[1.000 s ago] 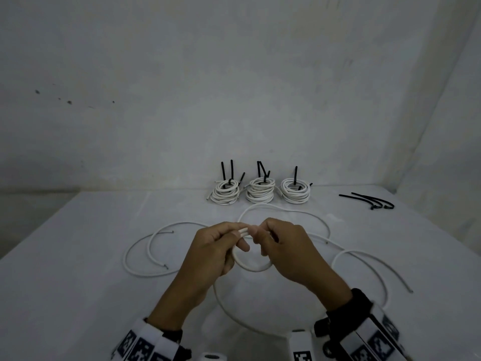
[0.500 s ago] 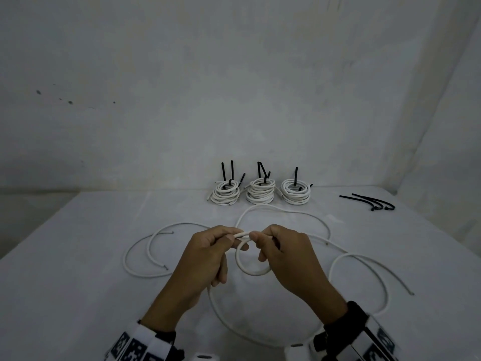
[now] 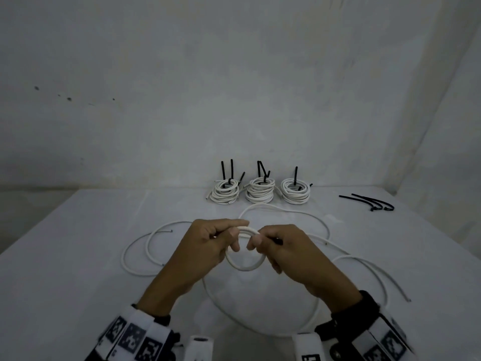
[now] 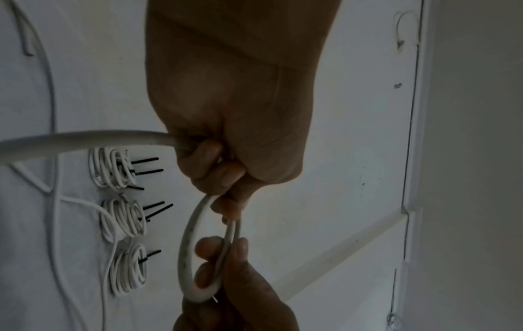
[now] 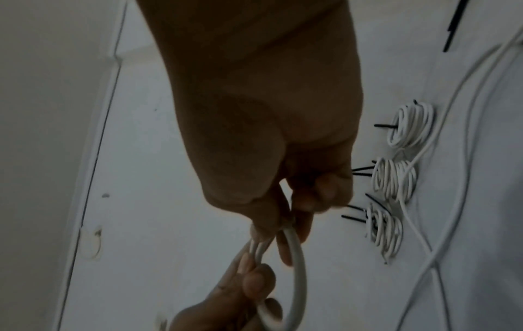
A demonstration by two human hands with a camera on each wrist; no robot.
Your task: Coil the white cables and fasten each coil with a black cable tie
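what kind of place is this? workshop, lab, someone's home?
Most likely a staged recording setup, not a working shop: a bare white table against blank white walls, holding only tied cable coils, loose white cable and spare black cable ties.

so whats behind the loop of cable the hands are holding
Behind the loop lie more loose white cable, then three tied coils by the wall. The hands hide the table just beside it.

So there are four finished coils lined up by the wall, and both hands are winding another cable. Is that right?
Not quite: the head view shows three finished coils by the wall, not four. The rest holds: the left hand and right hand both hold the cable being wound.
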